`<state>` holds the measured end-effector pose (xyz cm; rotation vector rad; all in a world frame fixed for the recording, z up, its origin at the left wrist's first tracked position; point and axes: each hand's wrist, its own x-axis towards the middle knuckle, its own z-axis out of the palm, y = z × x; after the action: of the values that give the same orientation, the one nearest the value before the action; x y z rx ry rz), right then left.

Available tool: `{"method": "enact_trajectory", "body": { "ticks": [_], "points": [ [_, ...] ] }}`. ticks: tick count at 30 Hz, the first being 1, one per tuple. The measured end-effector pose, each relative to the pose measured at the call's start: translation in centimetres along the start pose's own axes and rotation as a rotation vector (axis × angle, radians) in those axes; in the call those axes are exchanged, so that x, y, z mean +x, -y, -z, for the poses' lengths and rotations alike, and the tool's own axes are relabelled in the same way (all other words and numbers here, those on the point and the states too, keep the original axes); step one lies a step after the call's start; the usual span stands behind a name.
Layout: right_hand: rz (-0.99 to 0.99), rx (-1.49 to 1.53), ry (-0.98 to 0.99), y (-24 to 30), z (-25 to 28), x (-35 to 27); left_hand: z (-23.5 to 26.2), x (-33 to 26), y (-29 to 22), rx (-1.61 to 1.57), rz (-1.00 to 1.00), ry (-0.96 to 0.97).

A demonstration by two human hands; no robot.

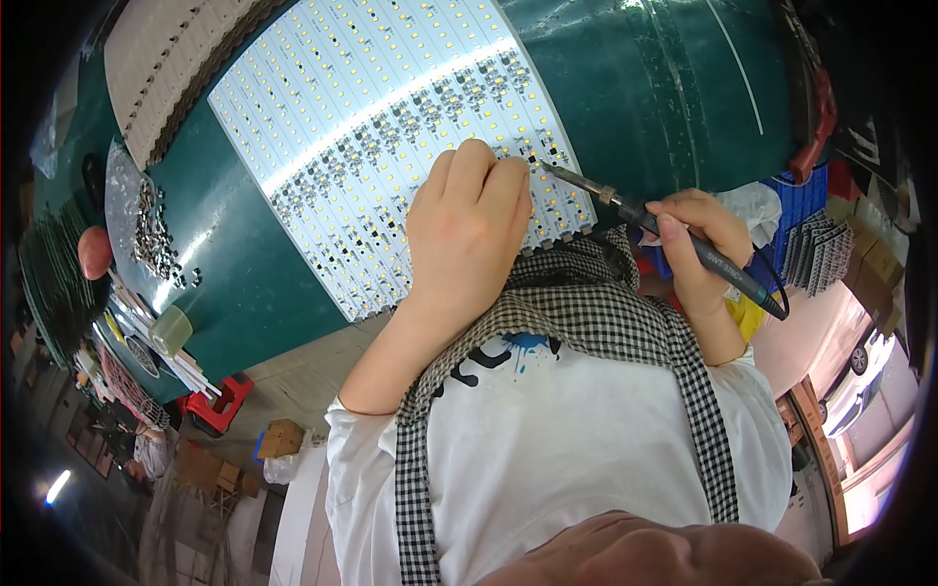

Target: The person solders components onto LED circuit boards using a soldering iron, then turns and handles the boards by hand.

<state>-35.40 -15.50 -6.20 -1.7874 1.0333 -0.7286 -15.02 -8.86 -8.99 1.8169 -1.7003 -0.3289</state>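
We see a brightly lit scene. A long band of white glare runs across the LED panel [391, 146], and a fainter sheen marks the green table [664, 88] at far right. Our centre is sharp. Fisheye distortion bends straight edges, corners fall to black, and the near left and right margins look dim and blurred.

A large white LED strip panel [391, 127] lies flat on a dark green table, made of many narrow parallel strips side by side, each dotted with small yellow LEDs and dark components. A soldering iron [664, 230] with a dark handle, a black cord and a slim metal tip slants down, its tip touching the panel's near right edge.
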Motion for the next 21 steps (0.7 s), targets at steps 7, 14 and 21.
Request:
{"method": "enact_trajectory", "body": {
  "ticks": [7,14,21],
  "points": [
    [0.053,-0.016,-0.018,0.3,0.5,-0.2,0.8,-0.5,-0.1,-0.010,0.030,0.020],
    [0.183,-0.008,0.114,0.6,0.5,0.2,1.7,-1.3,0.3,-0.006,0.088,-0.009],
    [0.033,-0.063,0.110,1.0,-0.2,-0.2,1.4,-1.2,0.4,-0.019,0.085,-0.013]
  ]
}}
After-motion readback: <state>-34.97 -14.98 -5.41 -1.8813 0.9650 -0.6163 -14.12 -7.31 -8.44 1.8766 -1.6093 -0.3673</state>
